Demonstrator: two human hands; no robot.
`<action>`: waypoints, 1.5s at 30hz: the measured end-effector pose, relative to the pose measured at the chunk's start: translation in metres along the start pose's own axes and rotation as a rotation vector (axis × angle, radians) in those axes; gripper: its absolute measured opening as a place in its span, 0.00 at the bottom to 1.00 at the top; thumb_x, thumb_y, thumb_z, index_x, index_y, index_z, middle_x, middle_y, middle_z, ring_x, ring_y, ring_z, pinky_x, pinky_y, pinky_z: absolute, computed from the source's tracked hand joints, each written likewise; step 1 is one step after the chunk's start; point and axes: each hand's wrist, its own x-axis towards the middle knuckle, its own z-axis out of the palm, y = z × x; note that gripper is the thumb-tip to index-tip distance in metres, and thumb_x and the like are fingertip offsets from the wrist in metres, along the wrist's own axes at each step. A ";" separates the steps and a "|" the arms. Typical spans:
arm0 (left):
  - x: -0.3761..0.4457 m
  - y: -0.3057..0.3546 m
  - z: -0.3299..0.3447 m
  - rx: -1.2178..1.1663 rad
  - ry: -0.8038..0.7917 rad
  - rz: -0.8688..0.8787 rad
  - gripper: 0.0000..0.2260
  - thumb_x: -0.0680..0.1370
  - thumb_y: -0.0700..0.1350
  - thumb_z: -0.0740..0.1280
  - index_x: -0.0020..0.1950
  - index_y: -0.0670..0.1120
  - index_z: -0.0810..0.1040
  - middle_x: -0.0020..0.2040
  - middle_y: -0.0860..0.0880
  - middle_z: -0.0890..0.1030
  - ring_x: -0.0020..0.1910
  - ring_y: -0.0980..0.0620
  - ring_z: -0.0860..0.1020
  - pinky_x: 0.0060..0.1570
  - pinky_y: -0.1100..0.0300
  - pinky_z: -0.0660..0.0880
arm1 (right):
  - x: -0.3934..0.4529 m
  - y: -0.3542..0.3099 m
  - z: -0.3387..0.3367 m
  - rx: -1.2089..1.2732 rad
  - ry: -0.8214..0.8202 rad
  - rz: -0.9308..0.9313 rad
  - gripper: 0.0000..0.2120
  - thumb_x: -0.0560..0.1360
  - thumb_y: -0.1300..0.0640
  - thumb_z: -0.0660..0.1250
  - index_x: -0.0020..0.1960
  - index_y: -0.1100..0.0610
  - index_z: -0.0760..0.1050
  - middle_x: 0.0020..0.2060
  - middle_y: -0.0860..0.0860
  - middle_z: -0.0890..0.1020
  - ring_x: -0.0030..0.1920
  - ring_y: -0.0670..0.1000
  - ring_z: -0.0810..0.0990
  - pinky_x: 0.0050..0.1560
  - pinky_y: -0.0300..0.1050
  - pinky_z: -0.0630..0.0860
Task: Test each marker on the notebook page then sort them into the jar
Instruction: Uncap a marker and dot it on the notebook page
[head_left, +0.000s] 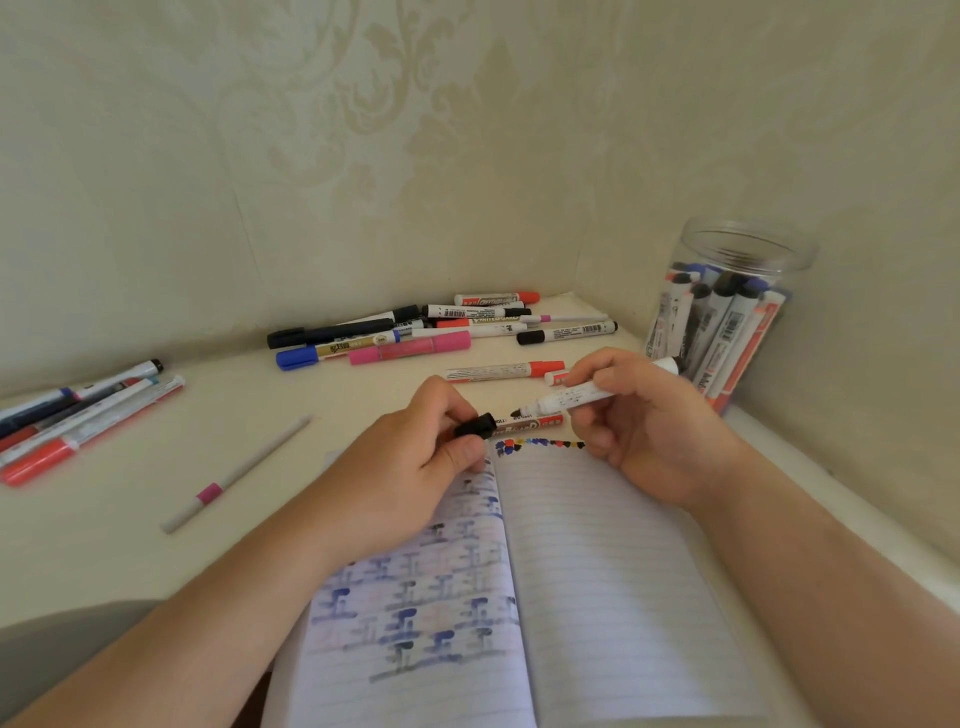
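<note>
Head view: right hand (639, 415) grips one uncapped marker (582, 397), left hand (415, 457) pinches its black cap (475, 425); one jar (727, 312).

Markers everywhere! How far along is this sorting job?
Roughly midway. Done: a bunch stand in the jar, and colour dabs line the notebook page's top. In hand: the right hand holds an uncapped marker; the left hand pinches its black cap. Left: the piles on the table.
</note>
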 end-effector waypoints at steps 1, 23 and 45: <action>0.000 0.001 0.000 -0.014 -0.004 -0.002 0.04 0.84 0.51 0.63 0.55 0.56 0.68 0.48 0.62 0.84 0.51 0.62 0.81 0.57 0.53 0.76 | 0.000 0.001 -0.001 0.011 -0.011 -0.001 0.09 0.69 0.58 0.64 0.42 0.58 0.82 0.31 0.56 0.76 0.33 0.52 0.69 0.30 0.44 0.63; -0.002 -0.002 -0.002 -0.018 0.048 0.029 0.04 0.85 0.51 0.60 0.55 0.61 0.71 0.43 0.57 0.80 0.44 0.56 0.78 0.48 0.53 0.77 | -0.002 0.013 0.007 -0.255 0.000 -0.124 0.06 0.69 0.60 0.77 0.46 0.55 0.87 0.34 0.54 0.84 0.32 0.51 0.74 0.31 0.40 0.70; 0.000 0.006 -0.001 -0.027 0.035 -0.052 0.17 0.79 0.62 0.63 0.62 0.60 0.61 0.46 0.55 0.83 0.40 0.59 0.79 0.46 0.58 0.76 | -0.020 -0.018 0.015 -0.634 0.275 -0.263 0.06 0.77 0.57 0.76 0.48 0.53 0.78 0.34 0.47 0.80 0.32 0.45 0.75 0.34 0.41 0.74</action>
